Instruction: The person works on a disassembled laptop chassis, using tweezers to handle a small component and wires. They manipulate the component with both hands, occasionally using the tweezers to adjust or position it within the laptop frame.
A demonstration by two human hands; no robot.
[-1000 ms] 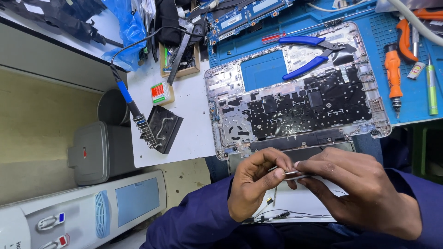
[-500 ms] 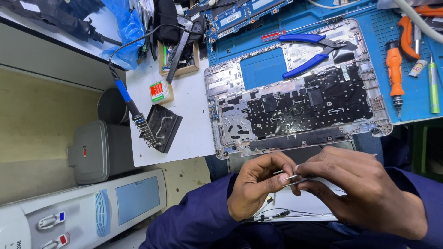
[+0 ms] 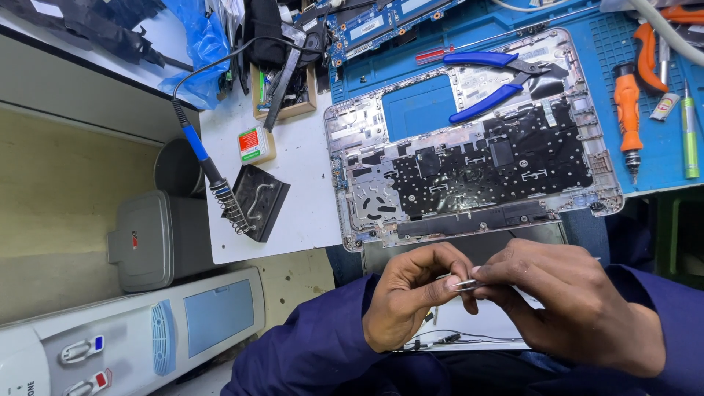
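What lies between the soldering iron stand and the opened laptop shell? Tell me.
In the head view, only bare white tabletop separates the soldering iron stand from the opened laptop shell. The small red-and-green labelled box sits farther up, off that line.

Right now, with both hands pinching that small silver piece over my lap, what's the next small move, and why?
Probably keep the pinch and bring the small silver piece up over the opened laptop chassis. The left hand and right hand both grip it at their fingertips below the bench edge, and the chassis lies exposed just above them, its near edge unobstructed.
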